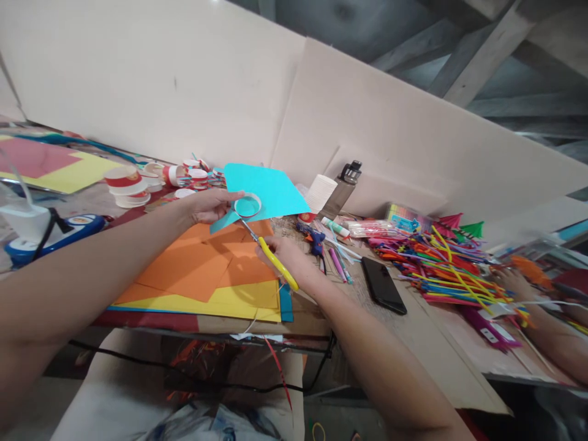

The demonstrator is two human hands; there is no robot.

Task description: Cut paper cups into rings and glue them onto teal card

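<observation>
My left hand (209,205) holds a turquoise sheet of paper (271,190) up over the table, pinching it together with a clear tape ring (248,205) that lies against the sheet. My right hand (287,252) is closed on yellow-handled scissors (275,260), whose blades point up toward the lower edge of the turquoise sheet by the ring. Below both hands lies a stack of orange and yellow paper sheets (202,269).
Red-and-white paper cups (131,184) stand at the left, with a blue tape dispenser (55,236). A black phone (383,285), a blue glue gun (315,242), pens, a bottle (344,187) and several coloured sticks (441,263) lie to the right. Another person's arm (542,324) rests far right.
</observation>
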